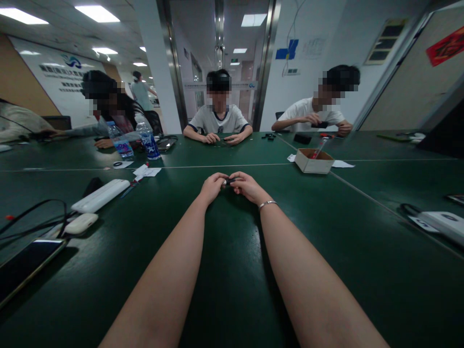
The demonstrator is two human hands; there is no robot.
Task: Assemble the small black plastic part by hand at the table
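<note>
Both my arms stretch forward over a dark green table (232, 270). My left hand (212, 187) and my right hand (245, 185) meet at the table's middle, fingers curled and pinched on a small dark object (229, 181) held between them. The object is too small to name. A thin bracelet (267, 204) circles my right wrist.
A small cardboard box (313, 161) with a red tool stands to the right. At the left lie a white power strip (100, 195), a white case (80, 224), cables and a phone (25, 265). Two water bottles (148, 140) stand far left. Three other people sit across the table.
</note>
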